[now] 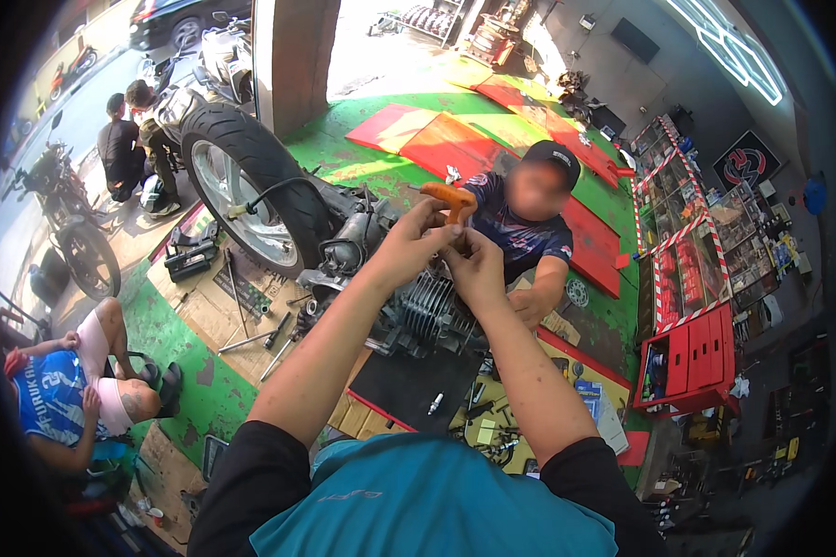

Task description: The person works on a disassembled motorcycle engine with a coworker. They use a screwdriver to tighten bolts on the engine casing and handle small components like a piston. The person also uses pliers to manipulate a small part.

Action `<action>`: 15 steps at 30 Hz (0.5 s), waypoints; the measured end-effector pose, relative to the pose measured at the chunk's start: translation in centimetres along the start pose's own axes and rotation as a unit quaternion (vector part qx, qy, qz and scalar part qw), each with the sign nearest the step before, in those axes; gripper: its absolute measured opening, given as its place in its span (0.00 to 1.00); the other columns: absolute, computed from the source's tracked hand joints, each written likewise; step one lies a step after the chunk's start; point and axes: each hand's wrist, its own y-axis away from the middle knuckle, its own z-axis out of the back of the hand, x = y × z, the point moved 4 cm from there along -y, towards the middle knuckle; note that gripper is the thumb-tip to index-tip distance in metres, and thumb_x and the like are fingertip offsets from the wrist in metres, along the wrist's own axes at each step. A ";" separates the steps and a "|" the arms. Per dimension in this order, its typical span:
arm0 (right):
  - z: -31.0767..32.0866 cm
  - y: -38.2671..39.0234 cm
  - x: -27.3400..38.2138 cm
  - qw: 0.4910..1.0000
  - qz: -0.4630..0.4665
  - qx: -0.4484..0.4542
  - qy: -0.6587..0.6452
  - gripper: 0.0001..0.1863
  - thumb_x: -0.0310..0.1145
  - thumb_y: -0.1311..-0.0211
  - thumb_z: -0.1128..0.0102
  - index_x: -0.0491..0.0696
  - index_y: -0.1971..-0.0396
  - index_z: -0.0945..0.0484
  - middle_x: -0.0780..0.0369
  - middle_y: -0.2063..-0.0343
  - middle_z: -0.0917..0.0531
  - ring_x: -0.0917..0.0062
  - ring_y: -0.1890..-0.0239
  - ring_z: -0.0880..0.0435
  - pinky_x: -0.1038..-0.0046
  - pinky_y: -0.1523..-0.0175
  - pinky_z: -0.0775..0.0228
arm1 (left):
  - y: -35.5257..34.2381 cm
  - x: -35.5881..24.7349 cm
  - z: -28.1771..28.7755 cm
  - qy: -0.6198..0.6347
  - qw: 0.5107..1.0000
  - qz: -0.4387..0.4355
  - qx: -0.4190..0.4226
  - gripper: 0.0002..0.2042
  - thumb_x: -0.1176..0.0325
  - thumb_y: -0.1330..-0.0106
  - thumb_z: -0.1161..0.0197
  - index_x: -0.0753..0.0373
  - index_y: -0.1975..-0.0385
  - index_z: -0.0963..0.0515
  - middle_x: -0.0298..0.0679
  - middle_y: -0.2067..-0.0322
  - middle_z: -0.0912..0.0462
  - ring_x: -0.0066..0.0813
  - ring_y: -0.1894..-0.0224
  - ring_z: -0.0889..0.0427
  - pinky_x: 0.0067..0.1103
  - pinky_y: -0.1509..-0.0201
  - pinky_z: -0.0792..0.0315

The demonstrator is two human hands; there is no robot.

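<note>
Both my hands are raised together in front of me. My left hand (pixel 409 243) grips the orange T-shaped handle of a tool (pixel 448 198), whose shaft is hidden between the hands. My right hand (pixel 474 267) is closed just below it, touching the left hand and the tool's lower part. Beneath the hands sits a grey motorcycle engine (pixel 418 311) with cooling fins, joined to a rear wheel with a black tyre (pixel 241 172).
A person in a dark cap and patterned shirt (pixel 529 227) crouches across the engine. Wrenches lie on cardboard (pixel 223 316) at left. A black mat (pixel 409 385) holds small parts. Red tool drawers (pixel 692 357) stand right. Other people sit at left.
</note>
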 end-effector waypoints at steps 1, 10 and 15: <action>0.3 0.2 0.4 0.999 -0.018 0.011 -0.032 0.14 0.37 0.44 0.28 0.42 0.65 0.16 0.52 0.67 0.14 0.61 0.64 0.13 0.64 0.60 0.24 | 0.2 0.2 0.3 0.004 1.000 0.009 0.007 0.21 0.68 0.28 0.35 0.69 0.40 0.28 0.43 0.49 0.19 0.27 0.46 0.20 0.28 0.41 0.24; -0.3 0.7 2.0 0.995 0.073 -0.004 0.065 0.13 0.33 0.38 0.30 0.39 0.60 0.17 0.55 0.72 0.13 0.71 0.71 0.14 0.68 0.63 0.23 | -0.5 -0.5 0.8 -0.074 0.995 0.003 -0.062 0.17 0.68 0.36 0.26 0.68 0.54 0.23 0.35 0.64 0.16 0.21 0.63 0.17 0.20 0.57 0.22; -0.5 0.6 2.1 0.999 0.005 -0.037 0.005 0.12 0.33 0.37 0.32 0.43 0.57 0.15 0.56 0.69 0.11 0.72 0.66 0.11 0.70 0.59 0.22 | -0.9 -1.0 0.0 -0.184 0.982 -0.005 -0.031 0.18 0.63 0.35 0.27 0.68 0.53 0.23 0.37 0.62 0.17 0.22 0.59 0.18 0.22 0.54 0.23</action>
